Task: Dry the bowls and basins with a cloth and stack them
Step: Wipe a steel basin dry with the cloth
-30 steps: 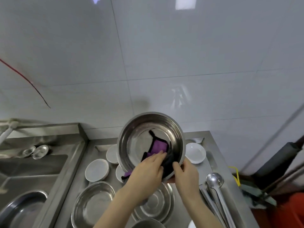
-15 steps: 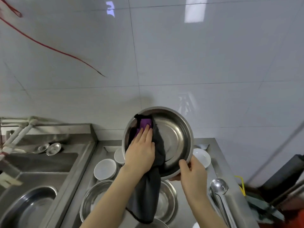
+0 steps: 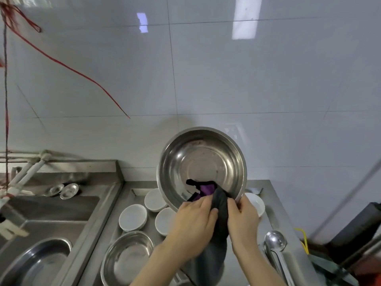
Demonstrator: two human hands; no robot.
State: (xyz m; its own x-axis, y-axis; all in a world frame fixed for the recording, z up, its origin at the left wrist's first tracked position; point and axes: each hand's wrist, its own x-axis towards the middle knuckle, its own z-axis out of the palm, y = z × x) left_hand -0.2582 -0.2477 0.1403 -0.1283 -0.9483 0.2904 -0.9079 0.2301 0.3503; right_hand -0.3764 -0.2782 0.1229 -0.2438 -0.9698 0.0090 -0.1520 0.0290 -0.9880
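Steel basin (image 3: 203,164) is held tilted above the surface's (image 3: 274,205) back edge, exposing its interior; right hand (image 3: 243,220) grip pinches the rim, left hand (image 3: 193,221) grip presses the cloth (image 3: 220,209) inside.

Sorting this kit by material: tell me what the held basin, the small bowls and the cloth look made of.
Basin: likely stainless steel, shiny, mirror-like glare.
Small bowls: probably ceramic, possibly melamine; opaque glossy white.
Cloth: soft fabric, matte dark grey with a purple patch; it folds and drapes.
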